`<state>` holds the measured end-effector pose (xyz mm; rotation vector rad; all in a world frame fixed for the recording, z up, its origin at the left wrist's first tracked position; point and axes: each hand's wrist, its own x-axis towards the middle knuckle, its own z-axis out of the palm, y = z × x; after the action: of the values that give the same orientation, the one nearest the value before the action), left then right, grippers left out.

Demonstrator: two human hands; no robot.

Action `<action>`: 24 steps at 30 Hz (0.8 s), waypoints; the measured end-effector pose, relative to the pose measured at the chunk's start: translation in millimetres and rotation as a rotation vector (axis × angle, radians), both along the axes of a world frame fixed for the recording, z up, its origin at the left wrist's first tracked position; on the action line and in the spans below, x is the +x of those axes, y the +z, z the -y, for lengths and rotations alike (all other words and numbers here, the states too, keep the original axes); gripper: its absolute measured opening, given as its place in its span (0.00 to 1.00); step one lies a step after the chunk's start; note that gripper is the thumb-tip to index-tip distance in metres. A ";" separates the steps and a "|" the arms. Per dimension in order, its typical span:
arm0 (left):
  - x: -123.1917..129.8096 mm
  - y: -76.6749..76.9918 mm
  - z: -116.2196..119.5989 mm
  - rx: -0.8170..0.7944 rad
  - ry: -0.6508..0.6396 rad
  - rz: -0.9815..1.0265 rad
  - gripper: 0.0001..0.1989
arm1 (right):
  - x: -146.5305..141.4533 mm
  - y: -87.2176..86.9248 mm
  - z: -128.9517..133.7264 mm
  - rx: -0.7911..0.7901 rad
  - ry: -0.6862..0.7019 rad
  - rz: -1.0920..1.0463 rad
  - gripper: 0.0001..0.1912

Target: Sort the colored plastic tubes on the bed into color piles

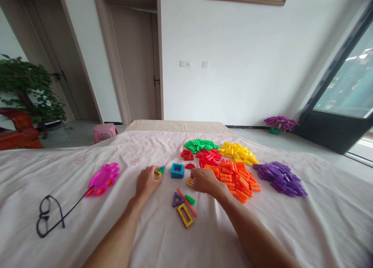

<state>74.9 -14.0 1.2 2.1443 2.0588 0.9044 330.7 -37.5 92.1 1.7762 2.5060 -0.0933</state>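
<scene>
My left hand (148,180) is closed at the edge of small triangle tiles, a yellow one (158,175) in front of a teal one (162,169). My right hand (206,179) pinches a yellow frame tile (190,182), partly hidden by its fingers. Between the hands sits a stack of blue square tiles (177,171). Behind the right hand lie a red curved tile (190,166) and red square tiles (187,155). Nearer me are a purple triangle tile (177,200), a yellow rectangle tile (185,216), an orange stick (187,202) and a green piece (190,199).
Piles of green (201,145), red (208,157), yellow (238,152), orange (237,178) and purple pieces (279,178) spread over the right of the cloth (140,237). At left lie a pink palette tray (102,178) and eyeglasses (48,217), one arm reaching onto the tray.
</scene>
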 end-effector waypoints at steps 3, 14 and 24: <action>0.6 1.5 0.7 -0.003 -0.005 0.012 0.19 | 1.6 -3.1 -4.9 0.150 -0.097 -0.022 0.14; 0.6 1.8 1.3 0.004 0.002 0.006 0.19 | 10.3 -5.7 -7.2 0.009 -0.014 -0.051 0.18; -0.7 5.1 0.1 -0.027 0.013 0.284 0.21 | 1.1 24.2 15.4 0.015 0.014 -0.025 0.13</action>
<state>74.2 -14.2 6.3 1.8644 1.9363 1.1028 331.9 -52.9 116.2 1.7740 2.5423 -0.0971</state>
